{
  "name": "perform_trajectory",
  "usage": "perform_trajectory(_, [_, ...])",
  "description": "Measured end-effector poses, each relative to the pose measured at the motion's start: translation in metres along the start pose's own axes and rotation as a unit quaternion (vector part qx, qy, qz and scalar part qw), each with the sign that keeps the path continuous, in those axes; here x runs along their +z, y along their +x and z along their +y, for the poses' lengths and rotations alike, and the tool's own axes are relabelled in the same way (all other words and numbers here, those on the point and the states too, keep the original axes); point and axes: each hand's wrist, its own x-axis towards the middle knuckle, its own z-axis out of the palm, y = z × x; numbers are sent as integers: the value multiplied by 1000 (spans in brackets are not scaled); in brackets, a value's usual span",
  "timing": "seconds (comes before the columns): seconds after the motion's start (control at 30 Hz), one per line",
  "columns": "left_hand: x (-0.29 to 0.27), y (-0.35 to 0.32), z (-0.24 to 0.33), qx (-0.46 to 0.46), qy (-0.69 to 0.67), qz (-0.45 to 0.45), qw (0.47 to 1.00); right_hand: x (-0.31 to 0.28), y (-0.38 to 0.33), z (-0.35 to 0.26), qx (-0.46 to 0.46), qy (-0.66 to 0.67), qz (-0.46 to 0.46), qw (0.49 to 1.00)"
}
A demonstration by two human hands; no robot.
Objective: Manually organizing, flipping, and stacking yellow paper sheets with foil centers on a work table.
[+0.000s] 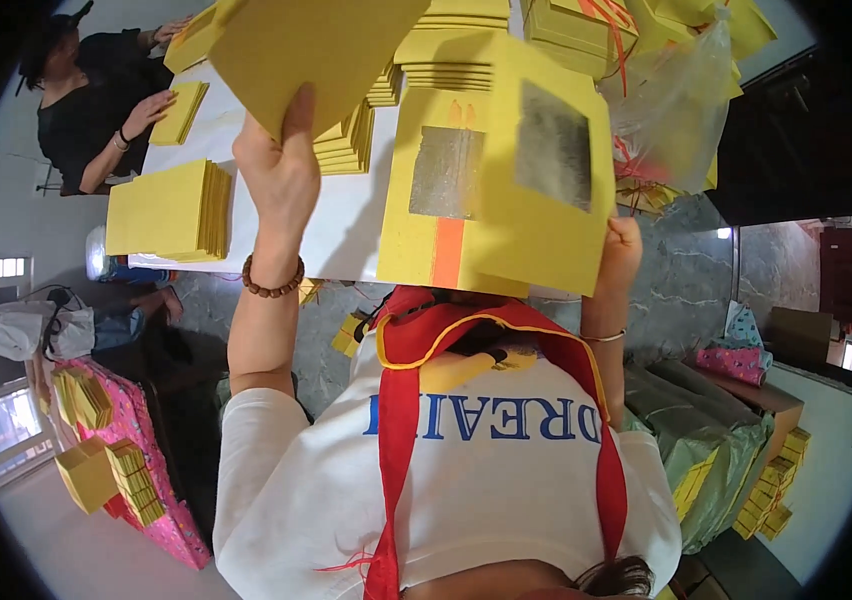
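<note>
My left hand [281,165] is raised over the table, thumb and fingers closed on the lower corner of a plain yellow paper sheet [316,60]. To the right, my right hand [620,255] pinches the right edge of another yellow sheet [546,235], which bears a silver patch and stands tilted up. Partly under it is a yellow sheet with a silver patch and an orange strip [448,245], at the table's near edge. Folded yellow paper stacks [346,145] are beside my left hand, partly hidden by the raised sheet.
A thick yellow paper stack [161,215] sits at the white table's [266,255] left corner. Across there, a person in black [101,85] handles yellow bundles. A clear plastic bag [681,110] hangs at the right. Another person [46,330] is at far left, near a pink-covered surface [161,480] with bundles.
</note>
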Motion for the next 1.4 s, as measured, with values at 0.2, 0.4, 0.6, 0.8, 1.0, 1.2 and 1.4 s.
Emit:
perform_trajectory(0.2, [18,-26,8,63,96,-89,989,28,1,20,-23,-129,168,977])
perform_trajectory(0.4, [44,-74,31,227,167,-271,921,68,-3,34,-20,-241,208,948])
perform_trajectory(0.6, [51,-91,38,241,218,-352,877,39,-15,37,-24,-238,152,959])
perform_trajectory(0.8, [51,-100,33,261,245,-391,848,42,-3,22,49,-29,155,986])
perform_trajectory(1.0, [47,-87,40,192,148,-477,845,55,4,12,66,-221,136,964])
perform_trajectory(1.2, [41,17,16,253,118,-253,926,109,20,-38,116,-447,-20,887])
perform_trajectory(1.4, [17,49,-7,-80,-175,-381,904,190,42,-66,60,-845,-217,485])
